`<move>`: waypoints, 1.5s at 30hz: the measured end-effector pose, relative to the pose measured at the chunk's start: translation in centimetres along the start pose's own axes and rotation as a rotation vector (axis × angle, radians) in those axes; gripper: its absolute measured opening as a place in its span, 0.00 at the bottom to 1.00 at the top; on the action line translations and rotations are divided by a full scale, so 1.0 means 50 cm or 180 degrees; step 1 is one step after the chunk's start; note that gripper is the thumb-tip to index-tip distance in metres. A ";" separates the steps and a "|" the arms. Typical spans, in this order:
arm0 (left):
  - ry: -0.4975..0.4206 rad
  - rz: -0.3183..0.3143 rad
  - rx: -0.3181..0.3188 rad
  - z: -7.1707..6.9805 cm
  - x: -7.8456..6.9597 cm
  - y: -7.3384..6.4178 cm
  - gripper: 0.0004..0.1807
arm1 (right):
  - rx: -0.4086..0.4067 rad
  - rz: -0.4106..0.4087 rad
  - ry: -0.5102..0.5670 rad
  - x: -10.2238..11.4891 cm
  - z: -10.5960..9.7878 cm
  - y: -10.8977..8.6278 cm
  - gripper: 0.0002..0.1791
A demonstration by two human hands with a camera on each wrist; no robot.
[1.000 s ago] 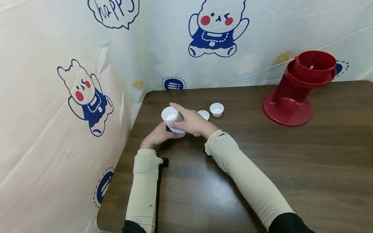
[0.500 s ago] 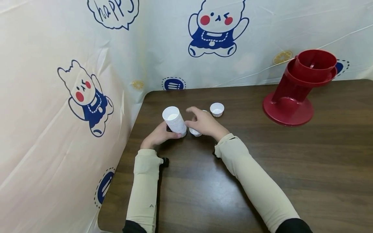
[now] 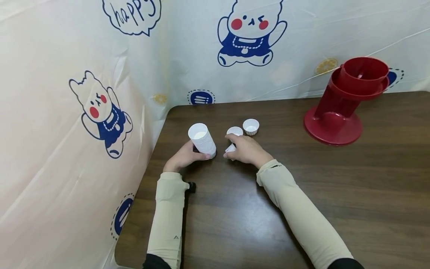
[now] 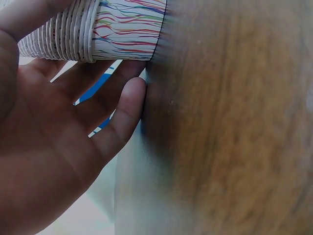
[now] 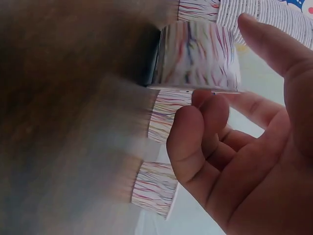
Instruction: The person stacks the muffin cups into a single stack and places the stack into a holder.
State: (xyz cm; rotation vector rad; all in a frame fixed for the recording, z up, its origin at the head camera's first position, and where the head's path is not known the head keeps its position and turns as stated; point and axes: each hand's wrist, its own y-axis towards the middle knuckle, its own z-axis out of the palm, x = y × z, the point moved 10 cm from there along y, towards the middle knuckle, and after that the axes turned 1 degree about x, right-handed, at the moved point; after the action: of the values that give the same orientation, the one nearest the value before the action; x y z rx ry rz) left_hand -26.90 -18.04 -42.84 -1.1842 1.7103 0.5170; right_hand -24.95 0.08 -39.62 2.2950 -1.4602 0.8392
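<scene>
Near the table's far left corner, my left hand (image 3: 184,156) holds a tall stack of white paper cups (image 3: 202,139) with its thumb in front. In the left wrist view, the fingers pass behind the stack (image 4: 124,30), whose outer cup bears coloured wavy lines. To its right, my right hand (image 3: 249,150) has thumb and curled fingers about a single paper cup (image 5: 198,56). That cup is tipped on its side close over the table, fingertips right at its rim. Two upright paper cups stand just beyond, one (image 3: 234,130) partly behind the hand, the other (image 3: 251,126) farther right.
A dark red plastic stand (image 3: 333,125) with a round base and a wide cup-shaped top (image 3: 364,76) stands at the back right of the brown wooden table (image 3: 336,186). A cartoon-printed white cloth (image 3: 188,48) hangs behind and along the left.
My right hand has left the cup stack and moved right to the single cup, uncovering one upright cup behind it. The left hand keeps hold of the stack, nearly unmoved.
</scene>
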 end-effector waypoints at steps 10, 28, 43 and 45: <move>-0.0061 -0.0085 -0.0003 0.003 0.006 0.003 0.41 | -0.0113 0.0080 -0.0179 -0.024 0.004 -0.025 0.33; -0.0024 -0.0066 -0.0036 -0.002 0.008 -0.005 0.39 | -0.0062 -0.0460 -0.0918 0.032 0.035 -0.047 0.39; -0.0010 -0.0042 -0.0062 -0.010 0.007 -0.005 0.41 | 0.0125 -0.0313 -0.0195 -0.011 0.023 -0.045 0.32; -0.0027 -0.0048 -0.0031 -0.003 0.011 -0.006 0.42 | 0.0087 -0.0373 -0.0094 -0.009 0.025 -0.048 0.30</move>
State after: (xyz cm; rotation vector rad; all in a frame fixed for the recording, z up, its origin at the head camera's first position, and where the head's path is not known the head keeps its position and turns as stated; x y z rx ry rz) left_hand -26.78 -18.56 -43.20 -1.1993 1.6922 0.5213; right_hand -22.57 0.79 -40.70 2.3963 -1.3191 0.7995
